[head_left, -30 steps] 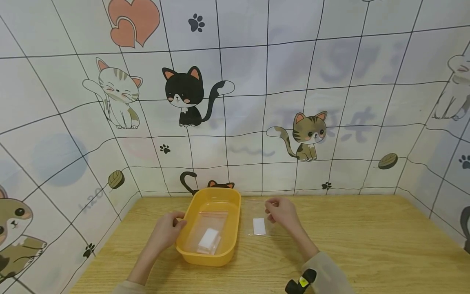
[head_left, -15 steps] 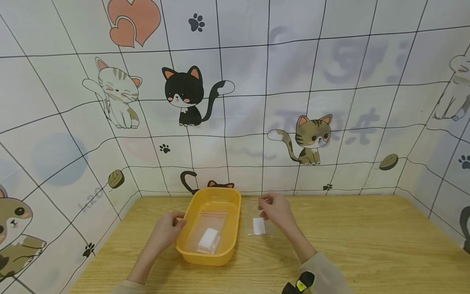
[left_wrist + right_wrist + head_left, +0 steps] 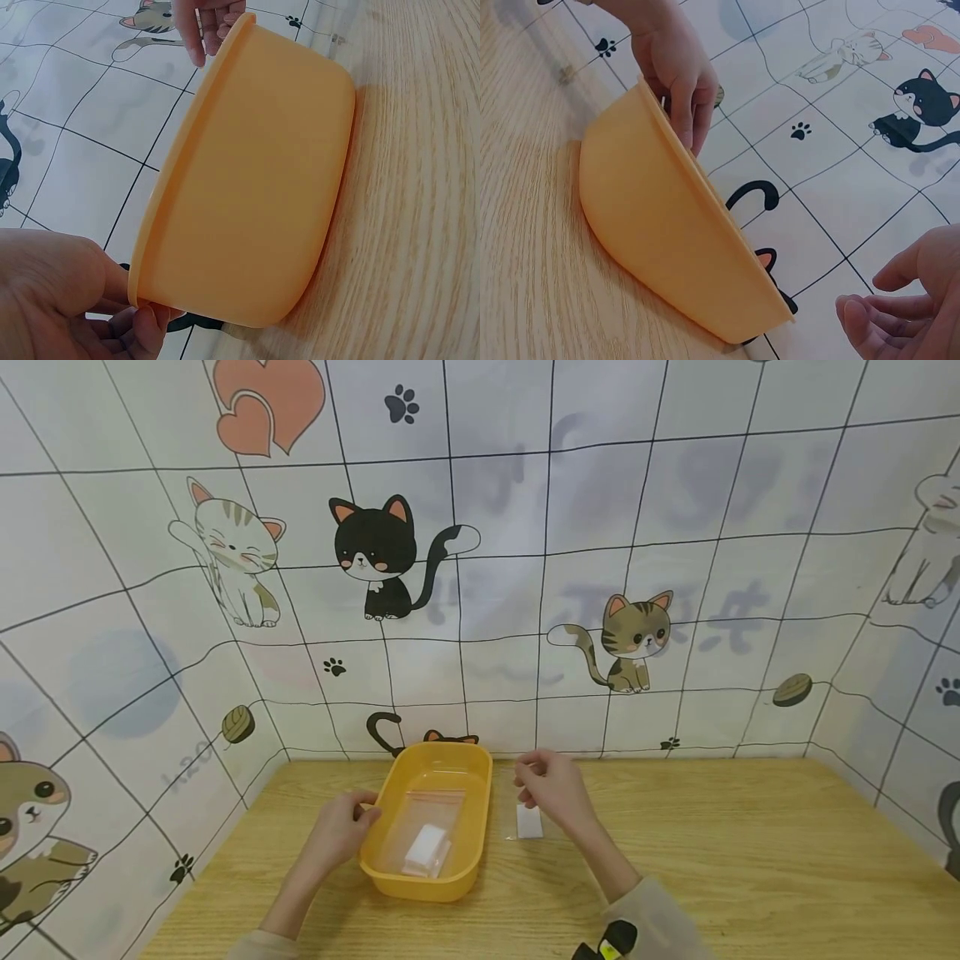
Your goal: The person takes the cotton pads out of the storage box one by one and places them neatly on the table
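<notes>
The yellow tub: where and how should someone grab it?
Probably by its rim, midway along the long sides, in a pinch over the edge: the left hand from the left, the right hand from the right. The yellow tub stands upright, and the rim juts outward, making an edge to grip; the left hand holds it at the left side.

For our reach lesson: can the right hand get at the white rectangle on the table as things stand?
Probably yes: the right hand hovers close by, seemingly empty, and the yellow basin stands beside the white rectangle, not over it.
</notes>
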The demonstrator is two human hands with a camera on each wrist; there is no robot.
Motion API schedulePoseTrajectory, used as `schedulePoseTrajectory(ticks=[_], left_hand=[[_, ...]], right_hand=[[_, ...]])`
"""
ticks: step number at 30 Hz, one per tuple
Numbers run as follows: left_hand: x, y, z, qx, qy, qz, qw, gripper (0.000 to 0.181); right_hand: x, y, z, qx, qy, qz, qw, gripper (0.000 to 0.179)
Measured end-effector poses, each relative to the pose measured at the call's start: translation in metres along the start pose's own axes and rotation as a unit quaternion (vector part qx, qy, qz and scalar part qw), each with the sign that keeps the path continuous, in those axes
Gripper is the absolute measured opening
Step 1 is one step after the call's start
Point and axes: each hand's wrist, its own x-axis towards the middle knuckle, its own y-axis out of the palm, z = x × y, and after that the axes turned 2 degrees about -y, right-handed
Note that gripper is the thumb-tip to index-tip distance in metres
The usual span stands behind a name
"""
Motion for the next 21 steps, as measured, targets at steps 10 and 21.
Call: schedulePoseTrajectory(ticks=[10, 21], left_hand=[[-0.004, 0.001, -0.002, 0.000, -0.007, -0.002, 1.0000, 0.022], [-0.005, 0.005, 0.000, -0.002, -0.002, -0.009, 1.0000, 0.021]], right_hand=[[-0.008, 0.011, 0.010, 0.019, -0.027, 0.021, 0.9993, 0.017], [-0.015, 0.022, 0.009, 0.016, -0.039, 0.041, 0.9983, 0.015]])
